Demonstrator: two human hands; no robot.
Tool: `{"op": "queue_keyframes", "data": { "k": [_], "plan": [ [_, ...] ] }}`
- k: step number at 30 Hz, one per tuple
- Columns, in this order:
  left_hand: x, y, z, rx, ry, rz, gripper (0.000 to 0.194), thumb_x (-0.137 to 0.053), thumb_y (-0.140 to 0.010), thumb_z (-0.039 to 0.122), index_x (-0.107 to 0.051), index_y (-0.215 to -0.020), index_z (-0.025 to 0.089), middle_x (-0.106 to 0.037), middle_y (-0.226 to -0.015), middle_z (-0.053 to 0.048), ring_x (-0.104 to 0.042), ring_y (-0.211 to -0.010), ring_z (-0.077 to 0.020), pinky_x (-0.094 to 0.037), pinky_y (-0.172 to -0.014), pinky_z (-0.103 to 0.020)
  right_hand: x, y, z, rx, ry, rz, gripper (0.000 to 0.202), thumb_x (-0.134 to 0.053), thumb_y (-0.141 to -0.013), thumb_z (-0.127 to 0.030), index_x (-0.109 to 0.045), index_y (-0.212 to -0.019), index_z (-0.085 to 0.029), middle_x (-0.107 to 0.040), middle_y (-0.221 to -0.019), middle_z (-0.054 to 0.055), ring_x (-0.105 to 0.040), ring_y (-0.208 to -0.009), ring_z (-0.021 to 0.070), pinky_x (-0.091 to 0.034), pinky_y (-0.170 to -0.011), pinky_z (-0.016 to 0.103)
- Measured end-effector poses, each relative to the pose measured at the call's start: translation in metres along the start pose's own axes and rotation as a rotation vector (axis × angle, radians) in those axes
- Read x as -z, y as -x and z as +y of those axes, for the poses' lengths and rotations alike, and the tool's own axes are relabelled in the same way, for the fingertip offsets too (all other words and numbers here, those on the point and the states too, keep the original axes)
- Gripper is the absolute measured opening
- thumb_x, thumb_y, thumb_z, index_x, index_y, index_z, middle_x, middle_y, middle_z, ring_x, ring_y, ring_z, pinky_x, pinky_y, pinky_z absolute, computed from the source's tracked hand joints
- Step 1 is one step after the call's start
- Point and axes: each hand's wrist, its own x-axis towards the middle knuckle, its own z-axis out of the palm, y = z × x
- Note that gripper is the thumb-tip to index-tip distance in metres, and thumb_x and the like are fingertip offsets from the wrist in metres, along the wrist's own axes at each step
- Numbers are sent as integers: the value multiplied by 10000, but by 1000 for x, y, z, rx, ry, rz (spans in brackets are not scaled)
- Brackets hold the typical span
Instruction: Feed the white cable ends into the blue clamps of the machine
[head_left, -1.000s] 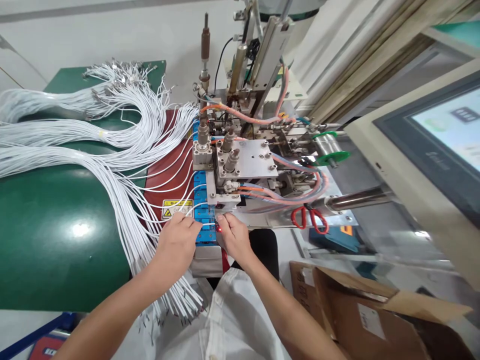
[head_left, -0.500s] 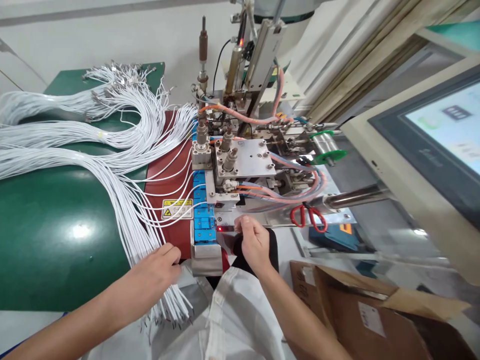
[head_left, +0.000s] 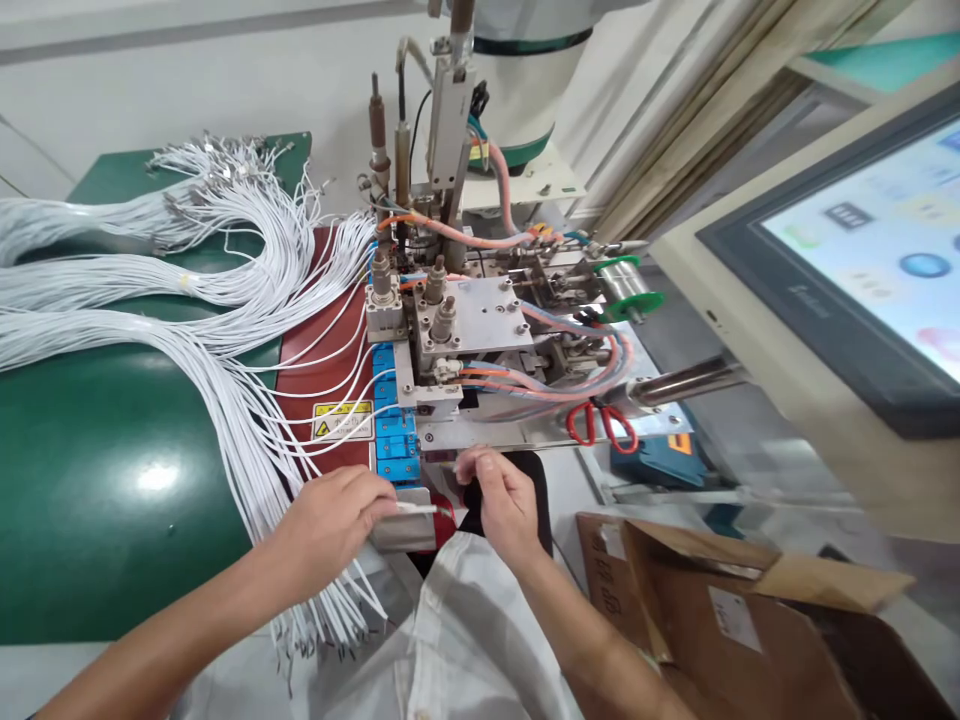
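Note:
My left hand (head_left: 334, 515) is closed in a pinch on a white cable (head_left: 416, 508). The cable's stripped end points right, over the metal end plate (head_left: 405, 535) of the machine's holder row. Just right of it, my right hand (head_left: 508, 505) has its fingertips pressed together. A small pale bit shows at those fingertips, too small to name. Blue clamp blocks (head_left: 396, 447) stand in a row just above my hands, and several white cables run into them. Below my left hand hangs a thick bundle of white cables (head_left: 330, 610) with bare ends.
A soldering machine (head_left: 480, 320) with hoses and a solder wire spool (head_left: 626, 290) stands ahead. Red-handled scissors (head_left: 602, 425) lie on its right edge. A touch screen (head_left: 862, 250) juts in at right, above a cardboard box (head_left: 720, 620). More cables lie on the green table (head_left: 90, 500).
My left hand has moved right and slightly up, and a white cable end now sticks out from its fingers. The right hand stays near the same spot, fingers still together. The view has shifted slightly.

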Motion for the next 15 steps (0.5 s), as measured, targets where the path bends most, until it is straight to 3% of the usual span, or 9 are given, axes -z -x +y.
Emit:
{"op": "queue_keyframes", "data": {
  "k": [3,5,8,10,14,15],
  "plan": [
    [-7,-4,3,26,28,19,237,-329,-914,206,-554,-985,186,-616,-872,-27,-572,-792,-143,-440,-710,-258,0,6,-4,65,-80,-94,386,-336,-895,-412,-635,-843,-174,-570,-693,51,-529,-622,150,-428,-542,269],
    [-9,-5,3,-6,39,-28,266,-319,-905,174,-566,-1004,183,-621,-883,-39,-582,-783,-146,-453,-702,-261,0,7,-10,143,-26,-177,291,-430,-864,-384,-636,-915,-184,-580,-713,49,-542,-644,154,-442,-558,273],
    [-8,-2,0,-18,84,-57,294,-320,-891,148,-573,-1033,199,-617,-893,-41,-586,-778,-140,-460,-690,-246,-1,6,-22,290,174,-271,105,-580,-778,-229,-647,-848,-189,-593,-726,43,-552,-644,141,-450,-582,264],
    [-8,0,-2,33,109,-27,306,-320,-891,151,-562,-1069,212,-607,-887,-37,-582,-776,-135,-458,-686,-240,-1,6,-31,378,273,-295,81,-569,-774,-159,-647,-771,-180,-601,-708,44,-553,-636,133,-441,-586,260],
    [-11,2,-5,191,185,133,282,-341,-904,214,-567,-1073,215,-591,-848,-29,-574,-759,-132,-458,-686,-240,4,9,-41,450,271,-570,167,-577,-787,-309,-657,-724,-177,-619,-654,40,-533,-586,134,-415,-553,272],
    [-13,1,-5,213,223,167,272,-351,-904,228,-579,-1054,216,-591,-846,-27,-573,-755,-128,-458,-686,-234,5,9,-41,431,258,-590,205,-562,-796,-340,-660,-712,-180,-619,-640,37,-531,-573,133,-416,-547,271]
  ]
}}
